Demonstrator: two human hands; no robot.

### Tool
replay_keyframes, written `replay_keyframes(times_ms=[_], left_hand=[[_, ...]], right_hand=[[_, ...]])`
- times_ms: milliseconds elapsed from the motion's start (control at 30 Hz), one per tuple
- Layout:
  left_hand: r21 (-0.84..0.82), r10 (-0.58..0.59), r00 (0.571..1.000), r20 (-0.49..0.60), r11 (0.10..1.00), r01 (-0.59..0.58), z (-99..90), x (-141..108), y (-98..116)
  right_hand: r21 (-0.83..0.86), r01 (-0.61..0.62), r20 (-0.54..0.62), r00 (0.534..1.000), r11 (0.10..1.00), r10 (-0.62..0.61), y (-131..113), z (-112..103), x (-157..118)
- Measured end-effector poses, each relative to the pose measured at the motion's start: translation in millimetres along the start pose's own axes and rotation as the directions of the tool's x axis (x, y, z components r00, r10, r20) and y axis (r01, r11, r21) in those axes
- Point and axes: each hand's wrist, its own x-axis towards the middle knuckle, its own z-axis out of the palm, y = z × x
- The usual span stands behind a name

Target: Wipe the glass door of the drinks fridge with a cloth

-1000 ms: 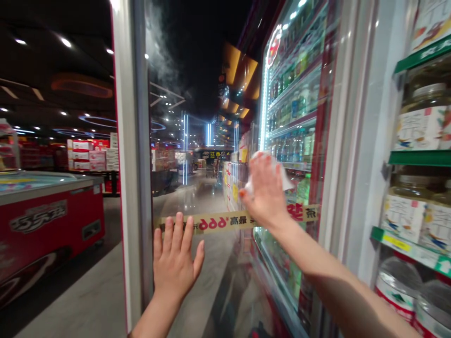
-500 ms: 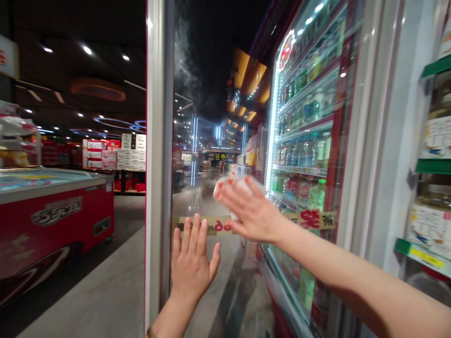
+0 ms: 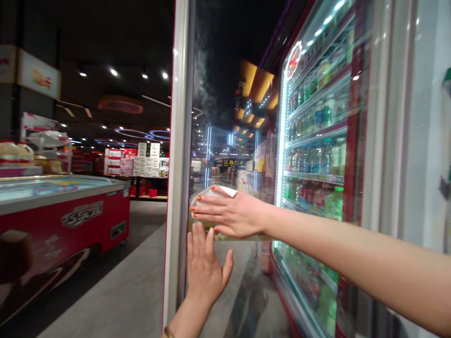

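My right hand (image 3: pixel 229 213) lies flat on the glass door (image 3: pixel 225 94) of a drinks cooler, holding a folded white cloth (image 3: pixel 213 191) against the pane. Most of the cloth is hidden under my palm and fingers. Just below it, my left hand (image 3: pixel 206 265) rests open on the same glass, fingers spread and empty. The two hands almost touch. A tan printed strip (image 3: pixel 232 237) crosses the door, mostly hidden behind my right hand. The door's pale metal frame (image 3: pixel 179 141) stands just left of my hands.
Bottled drinks fill lit shelves behind a neighbouring cooler door (image 3: pixel 317 126). A red chest freezer (image 3: pixel 63 216) stands across the aisle at left, with stacked cartons (image 3: pixel 137 162) farther back. Reflections of store lights cover the glass.
My right hand has slid left across the glass with the cloth, now covering the printed strip. My left hand stays on the pane. The view has turned, moving the shelved jars out at right.
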Motion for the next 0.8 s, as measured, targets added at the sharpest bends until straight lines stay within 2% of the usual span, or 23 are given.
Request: replay_keyframes(times_ms=[33,67,100,133,167,200,233,267,333,367,400,433,467,500,533,567,600,633,667,700,767,800], left_hand=[[-0.012,0.000,1.000,-0.003,1.000,0.000,0.5,-0.9,-0.2],[-0.020,0.001,1.000,-0.001,1.000,-0.001,0.7,-1.3,0.0],[-0.026,0.001,1.000,0.004,1.000,-0.001,0.9,-1.3,0.4],[-0.030,0.000,1.000,0.007,1.000,0.000,0.9,-0.9,0.9],[-0.033,-0.007,1.000,0.009,0.999,0.007,0.9,-0.3,1.3],[-0.034,-0.012,1.000,0.013,0.999,0.013,0.9,0.1,1.4],[-0.032,-0.018,1.000,0.017,0.999,0.019,1.0,0.3,1.3],[-0.029,-0.021,1.000,0.021,0.999,0.021,1.2,-0.1,0.9],[-0.023,-0.012,1.000,0.029,1.000,0.012,1.8,-2.3,-0.1],[-0.021,-0.007,0.999,0.031,1.000,0.008,2.1,-3.8,-0.5],[-0.020,-0.003,0.999,0.032,1.000,0.004,1.9,-5.1,-0.5],[-0.019,-0.002,0.999,0.036,1.000,0.002,1.3,-5.7,0.0],[-0.018,-0.001,0.999,0.041,1.000,0.002,-0.1,-5.2,0.8],[-0.018,-0.008,0.999,0.046,1.000,0.009,-2.1,-2.8,1.8],[-0.022,-0.019,0.999,0.046,1.000,0.020,-4.7,1.8,2.5],[-0.032,-0.027,0.999,0.039,0.999,0.028,-7.5,9.1,2.6],[-0.045,-0.032,0.999,0.020,0.998,0.033,-10.2,19.2,1.9],[-0.059,-0.031,0.999,-0.010,0.998,0.031,-12.4,31.9,0.1],[-0.072,-0.026,0.999,-0.045,0.997,0.023,-13.7,46.8,-2.7],[-0.081,-0.019,0.997,-0.080,0.997,0.013,-13.9,63.2,-6.2],[-0.085,-0.009,0.993,-0.122,0.996,-0.001,-10.5,96.7,-13.9],[-0.083,-0.005,0.993,-0.121,0.997,-0.005,-7.0,111.7,-17.4]], right_hand=[[0.000,-0.016,0.006,1.000,1.000,0.016,7.8,-2.9,-2.4],[-0.008,-0.126,-0.023,0.992,0.992,0.126,23.3,-8.6,-3.8],[-0.011,-0.303,-0.081,0.950,0.953,0.301,43.4,-15.6,-3.7],[0.006,-0.490,-0.154,0.861,0.872,0.485,63.8,-22.4,-2.1],[0.039,-0.642,-0.227,0.740,0.766,0.632,80.1,-27.5,0.8],[0.069,-0.723,-0.270,0.650,0.688,0.710,88.6,-30.2,4.3],[0.078,-0.729,-0.275,0.640,0.680,0.717,87.7,-30.1,7.6],[0.066,-0.667,-0.243,0.711,0.742,0.660,78.0,-27.6,10.4],[0.034,-0.380,-0.101,0.919,0.924,0.382,44.0,-18.1,13.5],[0.036,-0.237,-0.036,0.971,0.971,0.238,28.3,-13.5,14.1],[0.042,-0.147,0.003,0.989,0.988,0.147,18.8,-10.5,14.7],[0.044,-0.132,0.008,0.991,0.990,0.132,17.5,-9.9,15.8],[0.038,-0.189,-0.017,0.982,0.981,0.190,24.8,-11.6,18.0],[0.034,-0.295,-0.062,0.953,0.955,0.297,38.7,-15.1,21.5],[0.037,-0.432,-0.126,0.893,0.901,0.433,55.6,-19.1,26.2],[0.051,-0.567,-0.195,0.802,0.822,0.565,71.4,-22.4,31.5],[0.072,-0.668,-0.255,0.706,0.741,0.661,81.8,-23.9,36.1],[0.084,-0.718,-0.291,0.646,0.691,0.706,83.9,-22.9,39.0],[0.078,-0.716,-0.296,0.648,0.694,0.702,76.4,-19.2,38.8],[0.053,-0.667,-0.268,0.707,0.743,0.654,60.1,-13.0,34.3],[-0.002,-0.493,-0.144,0.861,0.870,0.488,12.2,4.2,9.5],[-0.011,-0.445,-0.103,0.891,0.895,0.442,-11.7,12.9,-11.4]])
